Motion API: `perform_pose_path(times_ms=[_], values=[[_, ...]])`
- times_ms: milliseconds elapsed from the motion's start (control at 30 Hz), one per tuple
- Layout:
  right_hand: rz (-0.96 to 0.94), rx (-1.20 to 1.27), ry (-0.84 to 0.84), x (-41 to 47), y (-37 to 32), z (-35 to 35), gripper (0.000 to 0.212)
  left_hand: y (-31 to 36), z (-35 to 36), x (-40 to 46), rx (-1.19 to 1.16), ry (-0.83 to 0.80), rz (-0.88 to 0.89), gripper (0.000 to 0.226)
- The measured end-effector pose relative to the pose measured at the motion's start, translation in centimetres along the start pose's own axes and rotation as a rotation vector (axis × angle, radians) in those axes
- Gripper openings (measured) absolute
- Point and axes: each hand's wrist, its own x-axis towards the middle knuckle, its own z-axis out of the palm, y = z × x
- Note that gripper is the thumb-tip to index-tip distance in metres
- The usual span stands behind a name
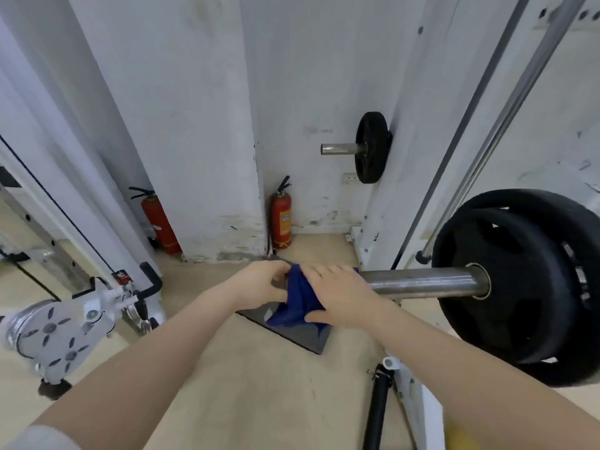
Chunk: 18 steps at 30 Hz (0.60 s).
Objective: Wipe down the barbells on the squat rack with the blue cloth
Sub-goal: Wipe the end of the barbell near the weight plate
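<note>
A steel barbell sleeve runs from the centre to the right, carrying a large black weight plate. The blue cloth is draped over the sleeve's free left end and hangs below it. My right hand lies over the cloth on the bar end, fingers spread across it, thumb underneath. My left hand pinches the cloth's left edge. The tip of the sleeve is hidden under the cloth.
A white rack upright holds a peg with a small black plate. Two red fire extinguishers stand by the wall. A cable machine pulley is at the left. A dark floor mat lies below the cloth.
</note>
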Motion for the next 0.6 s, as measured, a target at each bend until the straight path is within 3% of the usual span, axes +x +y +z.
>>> perform_pose_path(times_ms=[67,133,267,333,400,500,600], values=[[0.054,-0.119,0.025,1.2,-0.8,0.2,0.077,-0.3,-0.1,0.7,0.04,-0.059,0.032,0.04],[0.087,-0.051,-0.05,2.4,-0.7,-0.8,0.066,-0.6,-0.2,1.1,0.059,-0.093,0.062,0.034],[0.175,0.568,-0.459,4.0,1.2,-2.4,0.053,-1.1,-0.4,1.4,0.101,-0.077,0.155,0.027],[0.202,0.636,-0.52,4.3,1.3,-2.6,0.055,-1.3,-0.3,1.4,0.084,-0.082,0.171,0.025],[0.213,0.452,-0.372,3.7,0.5,-2.0,0.059,-1.5,-0.5,1.5,0.081,-0.099,0.171,0.025],[0.275,-0.063,0.19,1.4,-1.8,1.9,0.053,-1.4,-0.8,1.8,0.07,-0.133,0.173,0.025],[0.297,-0.185,0.637,0.0,-3.3,5.3,0.049,-1.5,-0.7,2.0,0.064,-0.111,0.204,0.008]])
